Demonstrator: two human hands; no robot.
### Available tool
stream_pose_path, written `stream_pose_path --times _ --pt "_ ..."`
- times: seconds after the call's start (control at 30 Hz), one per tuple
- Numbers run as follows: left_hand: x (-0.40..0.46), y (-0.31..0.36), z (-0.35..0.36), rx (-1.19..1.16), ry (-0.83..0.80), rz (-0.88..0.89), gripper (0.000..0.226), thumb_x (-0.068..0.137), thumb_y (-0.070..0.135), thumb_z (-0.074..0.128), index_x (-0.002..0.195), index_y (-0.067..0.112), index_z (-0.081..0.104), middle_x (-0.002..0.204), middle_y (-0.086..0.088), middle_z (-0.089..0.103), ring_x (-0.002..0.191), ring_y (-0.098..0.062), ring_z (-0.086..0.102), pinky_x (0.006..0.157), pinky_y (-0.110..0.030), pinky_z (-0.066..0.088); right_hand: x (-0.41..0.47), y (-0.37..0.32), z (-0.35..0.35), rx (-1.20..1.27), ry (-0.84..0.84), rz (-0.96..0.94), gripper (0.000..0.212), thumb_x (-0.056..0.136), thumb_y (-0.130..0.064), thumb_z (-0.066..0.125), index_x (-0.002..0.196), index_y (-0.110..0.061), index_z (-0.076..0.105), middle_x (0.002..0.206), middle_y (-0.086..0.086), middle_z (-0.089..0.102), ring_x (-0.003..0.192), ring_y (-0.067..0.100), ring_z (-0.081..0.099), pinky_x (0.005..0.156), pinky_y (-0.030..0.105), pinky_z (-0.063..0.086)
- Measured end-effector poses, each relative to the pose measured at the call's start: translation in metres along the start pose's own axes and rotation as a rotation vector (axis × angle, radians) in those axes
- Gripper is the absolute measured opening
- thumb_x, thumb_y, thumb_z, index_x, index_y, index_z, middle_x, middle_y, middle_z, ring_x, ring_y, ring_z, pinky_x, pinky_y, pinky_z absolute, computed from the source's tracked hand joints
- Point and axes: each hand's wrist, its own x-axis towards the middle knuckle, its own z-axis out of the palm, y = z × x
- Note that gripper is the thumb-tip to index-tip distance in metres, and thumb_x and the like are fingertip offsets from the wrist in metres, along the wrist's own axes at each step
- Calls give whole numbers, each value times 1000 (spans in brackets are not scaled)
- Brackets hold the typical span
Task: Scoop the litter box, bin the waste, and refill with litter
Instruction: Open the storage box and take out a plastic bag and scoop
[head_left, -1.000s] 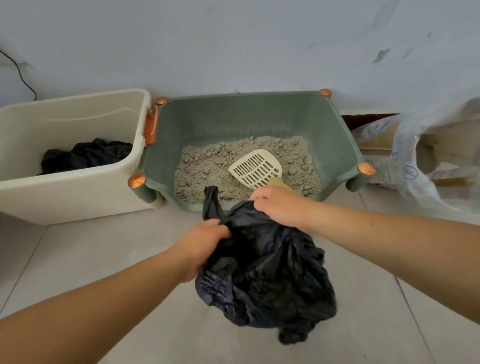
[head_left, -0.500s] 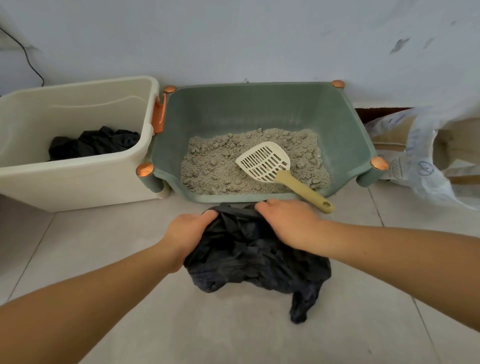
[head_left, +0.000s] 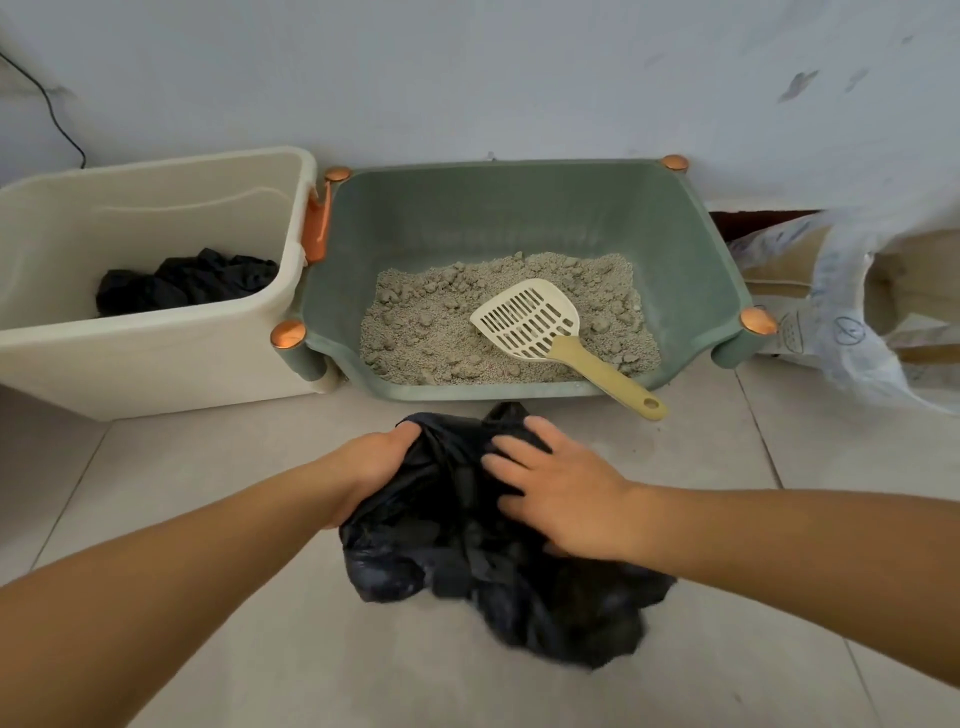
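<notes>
Head view: we kneel over pale floor tiles (head_left: 779, 441) by a white wall (head_left: 467, 78). Our left hand (head_left: 371, 470) grips the black bag (head_left: 467, 561); our right hand (head_left: 563, 501) rests flat on it. Just beyond, the green litter box (head_left: 519, 218) holds the scoop (head_left: 530, 319).

Single head-worn wide-angle view, looking forward and down from above the tiled floor (head_left: 779, 457). Close over both forearms, near edge at the elbows, far edge at the wall (head_left: 467, 78). Straight lines bowed toward the frame edges.

scoop (head_left: 540, 325) in litter box (head_left: 691, 260), bag (head_left: 467, 545) before
</notes>
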Motion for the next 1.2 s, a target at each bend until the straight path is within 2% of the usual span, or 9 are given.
stream_pose_path --times 0.1,0.3,0.4,0.5,0.63,0.8,0.97,1.1,1.2 --pt "1 -3 -15 312 88 18 63 94 54 30 118 3 59 123 -15 57 105 -30 56 92 -33 42 -9 17 4 -127 -267 137 48 96 -24 46 142 -24 37 159 13 -6 145 35 -8 110 61 -9" --pt "-2 -16 -22 1107 382 293 40 93 50 36 109 17 53 113 -8 59 98 -26 56 75 -34 42 -16 30 13 -165 -459 262 59 93 -20 54 146 -24 29 158 13 -8 145 35 -13 108 63 -11" --pt "-6 -18 -7 1317 645 1064 24 81 24 60 104 19 58 96 -5 61 86 -27 60 74 -36 42 -13 24 9 -111 -348 289 42 96 -18 44 139 -18 44 156 17 10 145 36 3 111 61 -1" --pt "-6 -18 10 1334 412 1518 11 80 17 49 83 20 60 80 -1 58 71 -21 54 65 -32 37 -8 16 6 -125 125 210 31 85 -12 38 92 -10 69 104 13 59 99 32 54 86 43 36" --pt "1 -17 32 1352 61 1065 23 90 18 48 111 14 55 114 -8 51 97 -28 55 68 -40 50 -3 3 5 -1 420 -96 22 82 -16 43 87 -17 64 85 3 59 76 22 56 64 31 45" --pt "5 -10 26 1386 -51 695 84 79 39 67 146 34 17 158 -1 -10 142 -30 16 106 -51 35 -8 -3 18 139 -184 -234 68 79 -41 66 138 -20 40 143 10 37 136 29 28 114 44 21" --pt "14 -11 14 1547 81 582 111 70 56 70 145 42 -11 152 -4 -34 144 -32 -15 104 -71 13 -23 -6 23 284 -445 -393 62 77 -57 64 129 -23 55 155 5 23 147 21 -5 112 50 -19" --pt "6 -14 16 1599 221 467 103 77 44 69 148 30 -5 155 -13 -20 144 -38 -4 104 -69 13 -24 -12 19 502 -492 -332 44 83 -55 60 112 -22 65 143 0 40 141 20 21 116 49 -3" --pt "-3 -14 33 1562 364 920 36 81 21 58 116 14 54 121 -15 48 109 -33 50 87 -46 42 -18 -7 17 581 -254 -212 32 91 -43 52 115 -23 60 134 -2 47 124 20 43 105 45 32"
